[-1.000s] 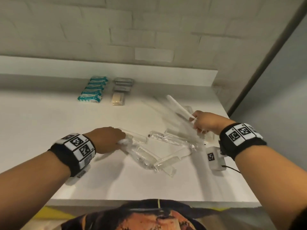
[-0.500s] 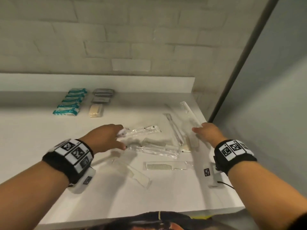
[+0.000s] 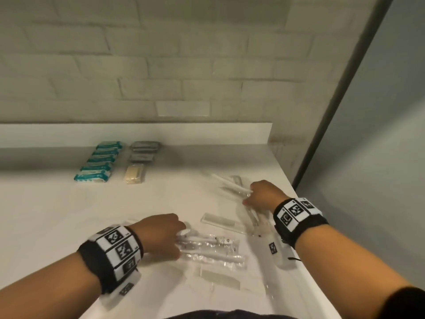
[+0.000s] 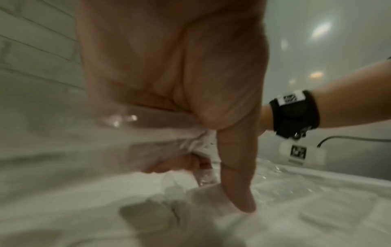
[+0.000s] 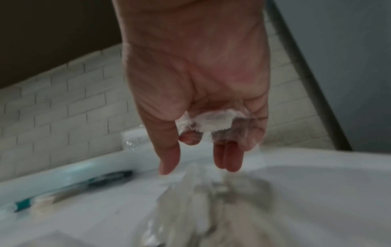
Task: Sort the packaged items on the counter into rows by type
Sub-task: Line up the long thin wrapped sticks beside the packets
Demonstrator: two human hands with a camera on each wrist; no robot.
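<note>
— At the back of the counter, two rows stand finished: teal packets in one line, grey packets with a pale yellow packet at the near end of the second. Why so far from the hands?

— My guess is that sorted things are parked against the ledge, so the near surface stays free for the loose pile.

— And the pile?

— Clear-wrapped toothbrushes and wrapped combs, scattered at the near right. One comb lies between the hands, another nearer the counter's edge.

— What is the left hand doing?

— Its fingers are curled round the end of the wrapped toothbrushes. The left wrist view shows crinkled film bunched under the palm, with the thumb pointing straight down at the counter, probably to steady the bundle.

— The right hand?

— It pinches the end of other long clear packets, farther back and to the right. The right wrist view shows torn white wrapper caught between thumb and curled fingers.

— Why grip at the ends?

— Likely because slippery film slides; holding one end lets each bundle be swung parallel into a row. It is too blurred to count the packets.
</note>
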